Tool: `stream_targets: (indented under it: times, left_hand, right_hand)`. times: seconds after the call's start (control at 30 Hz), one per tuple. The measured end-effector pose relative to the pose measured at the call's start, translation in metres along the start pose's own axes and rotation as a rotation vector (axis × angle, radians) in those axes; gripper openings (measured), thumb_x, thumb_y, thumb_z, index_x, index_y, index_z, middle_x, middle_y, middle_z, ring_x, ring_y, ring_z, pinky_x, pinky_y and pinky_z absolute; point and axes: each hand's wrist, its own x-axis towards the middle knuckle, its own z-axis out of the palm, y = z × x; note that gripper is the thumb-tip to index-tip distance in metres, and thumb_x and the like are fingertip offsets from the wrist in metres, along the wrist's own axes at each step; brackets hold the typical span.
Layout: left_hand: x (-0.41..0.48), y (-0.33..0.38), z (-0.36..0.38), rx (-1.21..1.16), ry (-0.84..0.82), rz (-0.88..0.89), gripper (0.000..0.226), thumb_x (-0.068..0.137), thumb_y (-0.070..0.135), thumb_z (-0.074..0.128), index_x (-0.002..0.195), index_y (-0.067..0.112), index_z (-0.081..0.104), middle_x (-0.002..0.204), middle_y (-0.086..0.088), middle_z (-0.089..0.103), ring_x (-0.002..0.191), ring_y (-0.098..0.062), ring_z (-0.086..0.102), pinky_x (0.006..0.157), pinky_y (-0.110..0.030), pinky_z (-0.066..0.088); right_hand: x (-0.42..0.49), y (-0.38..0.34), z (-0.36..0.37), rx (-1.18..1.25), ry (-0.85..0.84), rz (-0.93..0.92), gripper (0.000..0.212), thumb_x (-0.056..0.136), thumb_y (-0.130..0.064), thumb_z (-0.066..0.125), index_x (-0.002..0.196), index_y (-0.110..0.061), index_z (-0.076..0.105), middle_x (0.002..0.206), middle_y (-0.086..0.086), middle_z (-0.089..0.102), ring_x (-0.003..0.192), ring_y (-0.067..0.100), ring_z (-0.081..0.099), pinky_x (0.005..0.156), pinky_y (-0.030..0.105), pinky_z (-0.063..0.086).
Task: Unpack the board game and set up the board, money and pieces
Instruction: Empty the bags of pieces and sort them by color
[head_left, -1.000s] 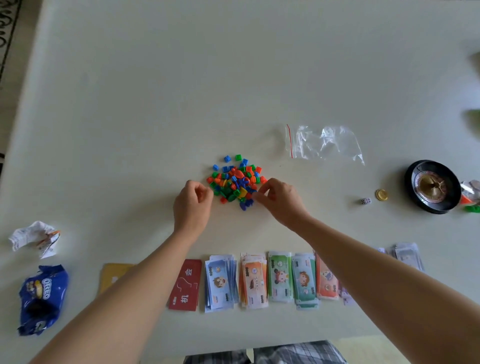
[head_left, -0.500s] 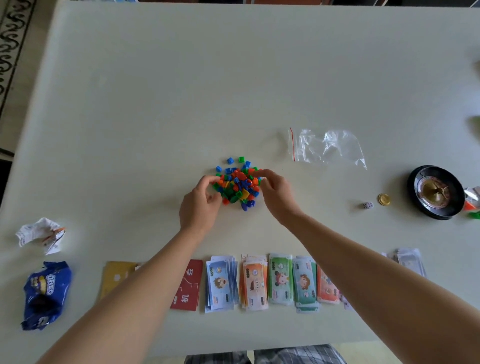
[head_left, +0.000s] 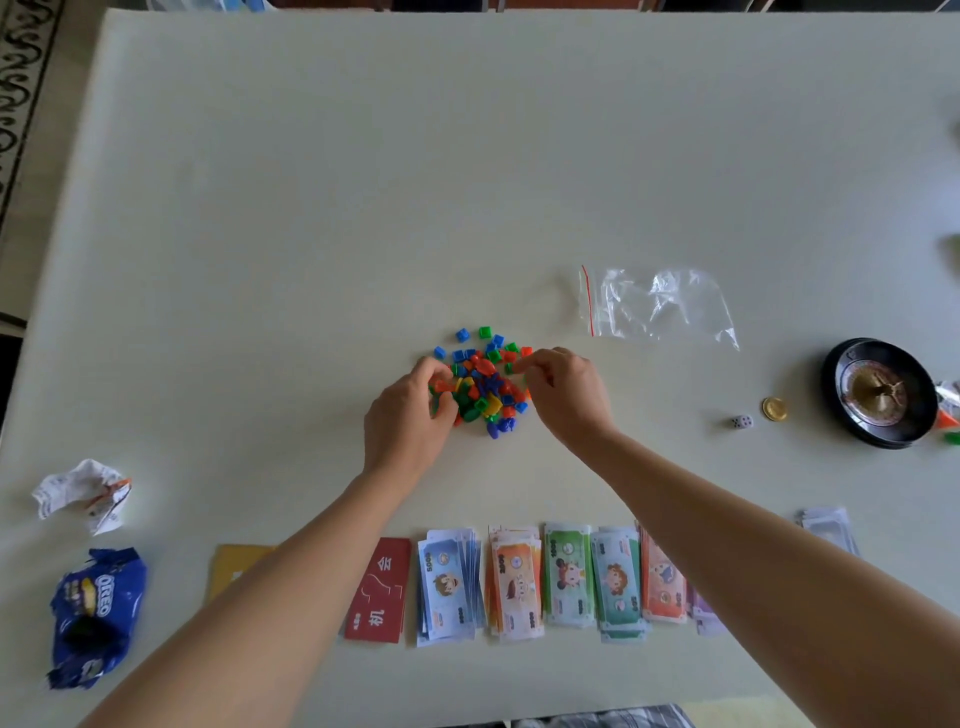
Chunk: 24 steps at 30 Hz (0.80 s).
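Observation:
A heap of small plastic pieces (head_left: 480, 382) in red, blue, green and yellow lies mid-table. My left hand (head_left: 408, 421) curls round the heap's left edge, thumb and fingers closed on pieces there. My right hand (head_left: 569, 392) grips pieces at the heap's upper right with curled fingertips. Along the near edge lie stacks of play money: blue (head_left: 449, 587), orange (head_left: 514, 582), green (head_left: 569, 574), teal (head_left: 615, 582) and orange-red (head_left: 662, 582). A red card (head_left: 382, 590) and a yellow card (head_left: 234, 569) lie left of them, partly under my left forearm.
An empty clear zip bag (head_left: 660, 306) lies behind the heap. To the right are a white die (head_left: 742, 422), a gold coin (head_left: 774, 408) and a black roulette wheel (head_left: 878, 392). A crumpled paper (head_left: 83, 493) and a blue Oreo packet (head_left: 96, 613) sit at the left.
Both hands have moved forward from the heap's near edge to its two sides and closed in on it. The pieces are bunched tighter.

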Motion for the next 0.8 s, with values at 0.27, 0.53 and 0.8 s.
stream_targets:
  times: [0.27,0.53,0.8]
  left_hand:
    - [0.022,0.04,0.012,0.007,-0.052,0.102,0.015,0.087,0.018,0.058,0.101,0.025,0.062,0.064,0.01,0.049,0.066,-0.016,0.051,0.059,-0.027,0.037]
    - [0.04,0.061,0.03,0.273,-0.105,0.137,0.017,0.089,0.036,0.06,0.102,0.029,0.068,0.093,0.002,0.07,0.088,-0.02,0.065,0.061,-0.027,0.034]
    - [0.044,0.066,0.037,0.305,-0.105,0.051,0.015,0.09,0.031,0.055,0.089,0.023,0.068,0.078,0.001,0.067,0.076,-0.021,0.063,0.059,-0.027,0.036]
  right_hand:
    - [-0.007,0.019,-0.018,-0.076,0.053,-0.025,0.008,0.081,-0.02,0.064,0.086,-0.02,0.069,0.069,-0.013,0.043,0.06,0.01,0.043,0.048,0.023,0.028]
    - [-0.008,0.019,-0.011,-0.182,-0.075,-0.109,0.019,0.08,-0.02,0.066,0.099,-0.023,0.069,0.096,-0.002,0.061,0.079,0.021,0.058,0.059,0.026,0.033]
    - [-0.006,0.03,-0.013,-0.115,-0.014,-0.137,0.011,0.084,-0.028,0.063,0.088,-0.019,0.067,0.078,-0.005,0.053,0.063,0.015,0.046,0.054,0.027,0.032]
